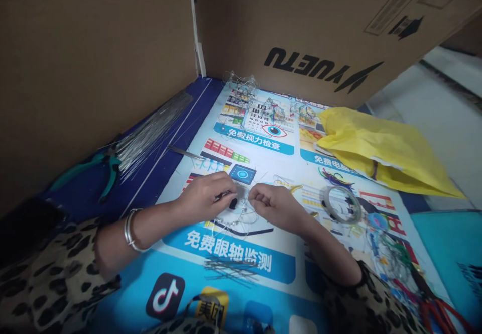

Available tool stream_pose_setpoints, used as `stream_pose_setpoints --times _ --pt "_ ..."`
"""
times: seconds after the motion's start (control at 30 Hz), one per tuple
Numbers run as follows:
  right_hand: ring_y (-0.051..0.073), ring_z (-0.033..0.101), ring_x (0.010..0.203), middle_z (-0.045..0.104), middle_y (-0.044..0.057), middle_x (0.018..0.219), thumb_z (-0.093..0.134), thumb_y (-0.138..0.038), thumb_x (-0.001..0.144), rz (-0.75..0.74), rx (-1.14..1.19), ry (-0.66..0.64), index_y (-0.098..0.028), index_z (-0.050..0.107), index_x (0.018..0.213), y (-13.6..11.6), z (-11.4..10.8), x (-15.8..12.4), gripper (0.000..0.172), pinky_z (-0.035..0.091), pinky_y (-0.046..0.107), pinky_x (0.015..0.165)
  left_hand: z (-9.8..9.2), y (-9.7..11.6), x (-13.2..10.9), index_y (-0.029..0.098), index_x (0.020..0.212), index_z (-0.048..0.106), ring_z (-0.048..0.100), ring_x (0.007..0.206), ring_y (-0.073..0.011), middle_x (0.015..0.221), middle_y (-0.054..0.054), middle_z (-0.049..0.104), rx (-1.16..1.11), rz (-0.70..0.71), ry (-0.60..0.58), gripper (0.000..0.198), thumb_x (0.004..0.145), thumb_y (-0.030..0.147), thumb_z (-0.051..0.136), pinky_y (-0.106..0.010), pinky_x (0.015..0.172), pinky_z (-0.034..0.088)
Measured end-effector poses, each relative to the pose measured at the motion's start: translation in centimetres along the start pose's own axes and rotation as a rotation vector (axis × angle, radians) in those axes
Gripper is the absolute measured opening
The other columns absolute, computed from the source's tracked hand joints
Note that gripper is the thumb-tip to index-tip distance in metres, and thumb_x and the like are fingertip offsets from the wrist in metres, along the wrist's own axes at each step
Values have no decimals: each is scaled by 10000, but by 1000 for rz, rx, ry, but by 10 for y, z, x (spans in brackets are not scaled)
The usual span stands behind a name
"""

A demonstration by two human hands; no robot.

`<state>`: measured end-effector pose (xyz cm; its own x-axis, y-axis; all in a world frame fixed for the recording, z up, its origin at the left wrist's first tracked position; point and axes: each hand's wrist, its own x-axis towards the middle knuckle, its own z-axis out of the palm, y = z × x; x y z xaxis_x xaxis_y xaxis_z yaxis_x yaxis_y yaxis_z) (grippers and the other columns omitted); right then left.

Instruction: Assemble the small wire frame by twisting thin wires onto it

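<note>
My left hand (209, 196), with a silver bangle on its wrist, is closed in a pinch over the middle of the printed sheet. Facing it, a short gap away, my right hand (276, 206) has its fingers curled in. Thin looped wire with small pale beads (228, 222) hangs between and below the two hands. Its upper part runs to the fingertips, which hide how it is gripped. Below the hands lies a small pile of short dark wire pieces (231, 269).
Long straight wires (154, 130) and teal-handled pliers (107, 165) lie to the left. Tweezers (186, 152) rest nearby. A tape roll (342, 205), a yellow bag (380, 148) and red-handled scissors (437, 309) are on the right. Tangled wire (241, 83) sits before the cardboard (301, 22).
</note>
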<state>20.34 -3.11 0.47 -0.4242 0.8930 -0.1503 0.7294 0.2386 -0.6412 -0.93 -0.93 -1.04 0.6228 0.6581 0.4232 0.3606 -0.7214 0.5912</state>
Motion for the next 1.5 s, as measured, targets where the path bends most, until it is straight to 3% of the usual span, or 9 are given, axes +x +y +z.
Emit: stream_pose_setpoints --times 0.5,0.9,1.5 --pt "82 463 547 548 -54 609 465 -236 822 -16 3 -22 -214 555 786 1 0 0 100 295 200 532 -2 -4 3 158 791 599 567 830 -147 842 -48 582 -56 -105 161 60 805 180 544 -282 739 470" --pt "84 479 565 566 -48 627 467 -237 822 -17 -27 -15 -210 561 783 0 0 1 105 297 204 541 -3 -5 4 158 758 597 571 839 -152 848 -44 589 -93 -186 148 74 805 193 553 -287 735 463" --pt "92 514 571 595 -48 633 490 -235 802 9 -70 -7 -220 573 789 0 2 3 86 314 203 539 -4 -4 5 154 719 564 551 823 -138 826 -37 590 -128 -155 98 118 815 220 549 -273 748 442"
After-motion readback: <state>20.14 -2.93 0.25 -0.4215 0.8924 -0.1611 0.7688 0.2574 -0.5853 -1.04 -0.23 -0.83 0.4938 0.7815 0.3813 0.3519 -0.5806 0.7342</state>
